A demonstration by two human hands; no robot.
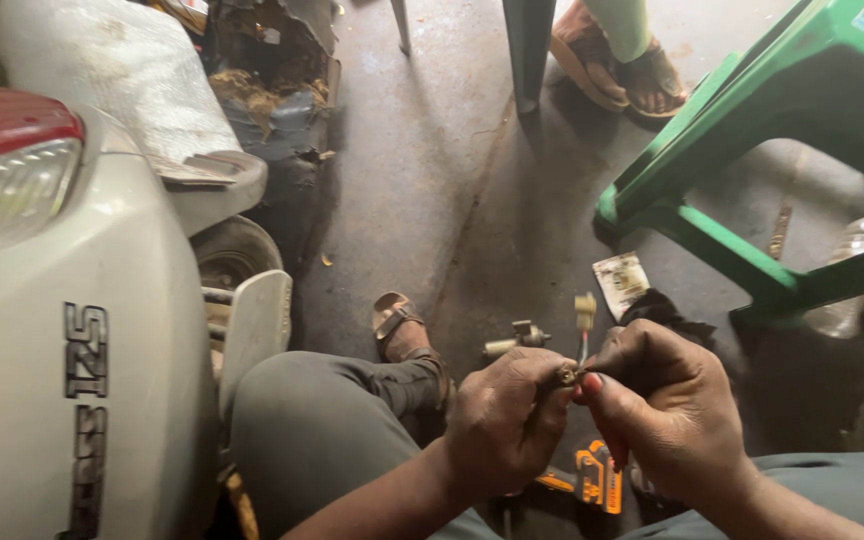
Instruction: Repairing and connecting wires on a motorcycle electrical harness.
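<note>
My left hand [502, 425] and my right hand [667, 410] meet low in the middle of the head view, fingertips pinched together on a small wired part [569, 376]. Thin coloured wires rise from the pinch to a pale plastic connector [585, 310]. Which hand bears the part more I cannot tell; both grip it. A small metal fitting [517, 338] lies on the floor just beyond my left hand. An orange and black tool [592, 478] lies under my wrists, partly hidden. My knees in grey trousers frame the hands.
A white scooter's rear body [72, 330] with its tail light fills the left. A green plastic stool [752, 150] stands at right, a plastic bottle [857, 240] beside it. Another person's sandalled foot [617, 60] is at the top. A small packet [620, 282] lies on the concrete floor.
</note>
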